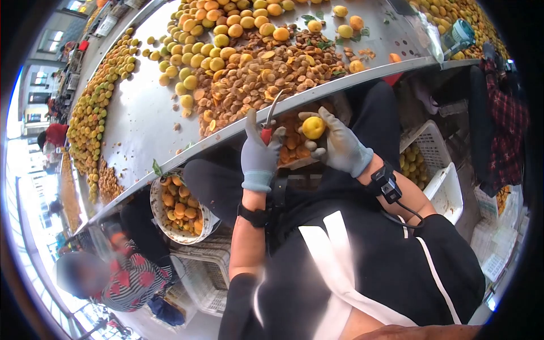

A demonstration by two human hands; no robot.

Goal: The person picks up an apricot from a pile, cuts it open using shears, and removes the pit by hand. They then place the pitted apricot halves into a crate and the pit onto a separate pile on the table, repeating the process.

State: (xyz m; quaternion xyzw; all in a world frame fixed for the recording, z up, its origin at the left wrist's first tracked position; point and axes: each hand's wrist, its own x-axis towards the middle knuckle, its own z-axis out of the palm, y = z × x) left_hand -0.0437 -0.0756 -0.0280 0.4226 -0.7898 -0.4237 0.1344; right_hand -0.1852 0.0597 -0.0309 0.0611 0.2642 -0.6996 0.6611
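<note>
My left hand (258, 152), in a grey glove, is closed around a red-handled tool (266, 135) with a thin, curved metal tip pointing up. My right hand (343, 146), gloved too, grips a yellow apricot (313, 128) between thumb and fingers, a short way right of the tool and apart from it. Between and below both hands, orange apricot pieces (290, 148) lie in a container partly hidden under the table edge. Just beyond the hands, a heap of brown apricot pits (255, 79) covers the metal table (133, 122).
Whole apricots (198, 48) are piled behind the pits. A white bucket of orange apricots (156, 212) stands at my left, by a white crate (207, 283). At right are another crate (428, 141) and a turquoise-rimmed container (462, 33). Co-workers sit at lower left (133, 280) and right (507, 119).
</note>
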